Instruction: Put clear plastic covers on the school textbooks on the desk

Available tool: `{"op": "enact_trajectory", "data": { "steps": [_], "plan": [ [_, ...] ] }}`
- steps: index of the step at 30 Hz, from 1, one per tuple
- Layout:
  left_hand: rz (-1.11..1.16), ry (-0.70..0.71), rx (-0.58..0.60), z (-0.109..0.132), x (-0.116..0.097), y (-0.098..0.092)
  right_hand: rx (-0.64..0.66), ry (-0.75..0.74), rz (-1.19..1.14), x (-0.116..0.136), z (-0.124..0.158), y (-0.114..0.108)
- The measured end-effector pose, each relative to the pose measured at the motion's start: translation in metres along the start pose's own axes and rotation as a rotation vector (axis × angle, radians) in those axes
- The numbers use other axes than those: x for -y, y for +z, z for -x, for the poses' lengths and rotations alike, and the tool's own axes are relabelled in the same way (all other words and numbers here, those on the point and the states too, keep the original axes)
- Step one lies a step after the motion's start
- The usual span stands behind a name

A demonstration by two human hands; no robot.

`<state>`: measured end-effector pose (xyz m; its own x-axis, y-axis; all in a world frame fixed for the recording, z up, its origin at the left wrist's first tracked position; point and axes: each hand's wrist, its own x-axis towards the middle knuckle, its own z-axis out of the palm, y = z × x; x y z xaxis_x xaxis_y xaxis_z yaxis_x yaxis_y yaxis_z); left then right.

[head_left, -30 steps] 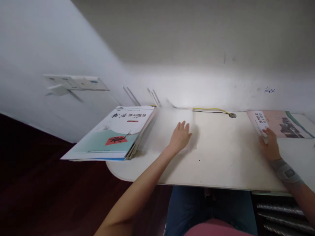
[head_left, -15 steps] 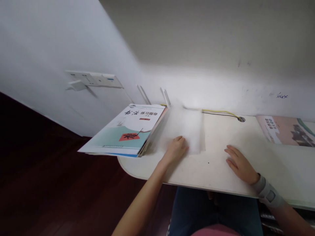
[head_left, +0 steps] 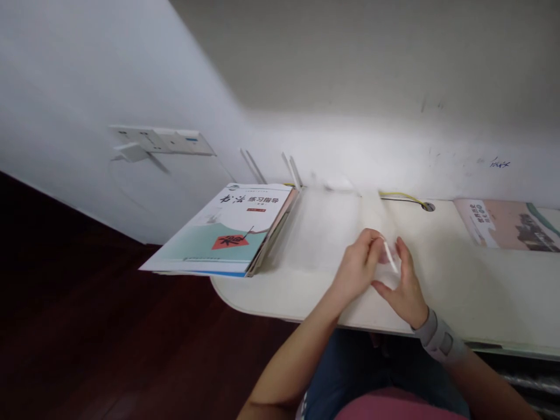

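Note:
A clear, frosted plastic sleeve (head_left: 324, 230) lies flat on the white desk (head_left: 472, 286). My two hands meet at its near right corner. My left hand (head_left: 356, 268) has its fingers curled and pinched on the sleeve's edge. My right hand (head_left: 405, 289), with a grey band on the wrist, pinches the same corner from the other side. Between the fingers a thin white strip of the edge (head_left: 389, 256) stands up. A stack of books (head_left: 227, 230) with a white and teal cover lies just left of the sleeve, overhanging the desk's left end.
A pink-covered book (head_left: 507, 224) lies at the desk's far right. A yellow and black cable (head_left: 400, 196) runs along the wall to a hole (head_left: 429, 206) in the desk. Wall sockets (head_left: 161, 140) sit on the left wall. Dark floor lies at the left.
My right hand left the pink book, crossed the desk to the left and joined my left hand. Both now pinch the sleeve's corner, where before the left palm lay flat on it.

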<state>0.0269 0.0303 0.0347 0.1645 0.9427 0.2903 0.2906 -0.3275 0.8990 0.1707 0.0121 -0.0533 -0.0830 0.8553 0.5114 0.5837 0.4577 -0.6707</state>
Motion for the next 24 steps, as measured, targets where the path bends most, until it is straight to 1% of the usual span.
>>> {"op": "enact_trajectory", "data": {
  "steps": [1,3,5,6,7,9,10,12,13,15,17,19,21,23,24],
  "plan": [
    [0.081,0.05,0.004,0.006,-0.013,0.005,-0.093,0.02,-0.026,0.004,-0.004,-0.001],
    [0.212,0.147,-0.016,0.021,-0.033,0.007,-0.265,0.018,-0.014,0.0,-0.013,-0.012],
    [0.308,0.22,-0.11,0.034,-0.041,-0.001,-0.411,-0.033,0.092,-0.016,-0.021,-0.037],
    [0.34,0.24,-0.184,0.039,-0.04,-0.007,-0.469,-0.059,0.171,-0.026,-0.024,-0.053],
    [0.356,0.24,-0.26,0.042,-0.035,-0.013,-0.519,-0.088,0.247,-0.036,-0.025,-0.071],
    [0.342,0.18,-0.378,0.045,-0.015,-0.024,-0.609,-0.133,0.378,-0.053,-0.022,-0.108],
    [0.306,0.119,-0.399,0.046,-0.002,-0.028,-0.653,-0.167,0.452,-0.059,-0.018,-0.124],
    [0.192,-0.04,-0.413,0.048,0.029,-0.033,-0.676,-0.243,0.659,-0.067,-0.003,-0.151],
    [0.108,-0.127,-0.414,0.05,0.044,-0.035,-0.659,-0.278,0.749,-0.071,0.006,-0.161],
    [-0.083,-0.265,-0.396,0.058,0.071,-0.038,-0.581,-0.359,0.86,-0.077,0.028,-0.173],
    [-0.313,-0.35,-0.343,0.068,0.089,-0.039,-0.435,-0.407,0.903,-0.085,0.049,-0.178],
    [-0.544,-0.407,-0.254,0.078,0.097,-0.038,-0.253,-0.383,0.907,-0.096,0.069,-0.177],
    [-0.72,-0.444,-0.143,0.084,0.099,-0.035,-0.09,-0.328,0.891,-0.109,0.085,-0.175],
    [-0.818,-0.455,-0.059,0.086,0.097,-0.03,0.048,-0.282,0.864,-0.121,0.098,-0.172],
    [-0.847,-0.453,-0.035,0.086,0.097,-0.028,0.108,-0.262,0.852,-0.126,0.103,-0.172]
  ]
}}
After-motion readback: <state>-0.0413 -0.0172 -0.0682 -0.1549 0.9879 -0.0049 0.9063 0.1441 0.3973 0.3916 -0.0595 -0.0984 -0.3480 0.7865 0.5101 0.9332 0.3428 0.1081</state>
